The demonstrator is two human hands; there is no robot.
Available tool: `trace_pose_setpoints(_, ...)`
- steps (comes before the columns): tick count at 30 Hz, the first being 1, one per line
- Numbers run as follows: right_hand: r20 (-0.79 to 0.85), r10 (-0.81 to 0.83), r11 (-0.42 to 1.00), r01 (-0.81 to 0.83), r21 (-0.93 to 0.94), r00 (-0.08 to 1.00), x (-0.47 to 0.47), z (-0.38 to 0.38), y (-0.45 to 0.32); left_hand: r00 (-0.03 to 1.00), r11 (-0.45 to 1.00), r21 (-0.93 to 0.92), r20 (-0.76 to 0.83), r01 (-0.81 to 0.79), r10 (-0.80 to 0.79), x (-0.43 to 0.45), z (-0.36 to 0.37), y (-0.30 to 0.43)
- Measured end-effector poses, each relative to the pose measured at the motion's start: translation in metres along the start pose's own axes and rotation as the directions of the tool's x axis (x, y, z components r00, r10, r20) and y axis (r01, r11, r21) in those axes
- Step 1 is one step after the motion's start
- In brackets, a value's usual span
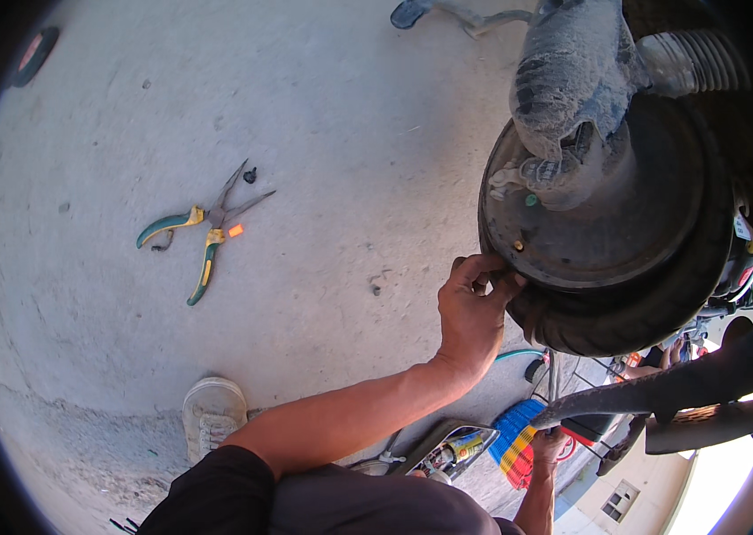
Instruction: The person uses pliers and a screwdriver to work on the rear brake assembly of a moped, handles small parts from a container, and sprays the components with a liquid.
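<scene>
The wheel (657, 200) of a scooter or motorcycle stands at the right, its black tyre (617, 328) around a dusty dark rim disc. My left hand (473, 307) pinches the tyre's edge, close to a small brass-coloured fitting (518, 245) on the disc. A green spot (531, 200) shows nearer the dusty hub. My right hand (549, 445) is low at the right, at the lower end of a dark curved bar (617, 401); its fingers are partly hidden. Long-nose pliers (216, 217) with green and yellow handles lie on the concrete with their jaws apart, well left of my left hand.
A small orange piece (235, 231) and black bits lie by the pliers. Below the wheel are a tray (447, 445) with a yellow can, and blue, yellow and red woven material (517, 435). My shoe (213, 414) is at lower left. Another person's arm shows at right, beyond the wheel.
</scene>
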State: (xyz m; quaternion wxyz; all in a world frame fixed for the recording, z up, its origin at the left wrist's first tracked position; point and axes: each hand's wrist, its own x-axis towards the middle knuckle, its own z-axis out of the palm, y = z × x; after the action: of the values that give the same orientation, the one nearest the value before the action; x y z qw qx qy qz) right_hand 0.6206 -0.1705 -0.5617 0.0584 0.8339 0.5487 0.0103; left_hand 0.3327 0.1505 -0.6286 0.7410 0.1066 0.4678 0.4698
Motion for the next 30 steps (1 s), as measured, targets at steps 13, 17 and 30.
trace_pose_setpoints(13, -0.067, -0.050, 0.982, 0.036, -0.185, 0.997, -0.019, 0.014, 0.046, 0.988, 0.985, 0.104, 0.094, -0.134, 0.125, 0.001, 0.008, 0.005)
trace_pose_setpoints(17, -0.096, 0.024, 0.999, -0.022, 0.023, 0.995, -0.001, 0.007, -0.007, 0.969, 0.956, 0.163, 0.075, -0.245, 0.236, 0.014, -0.003, 0.004)
trace_pose_setpoints(30, -0.079, -0.061, 0.990, 0.071, 0.121, 0.995, 0.006, -0.013, -0.048, 0.549, 0.258, 0.509, 0.583, -0.821, 0.598, 0.051, -0.042, 0.032)
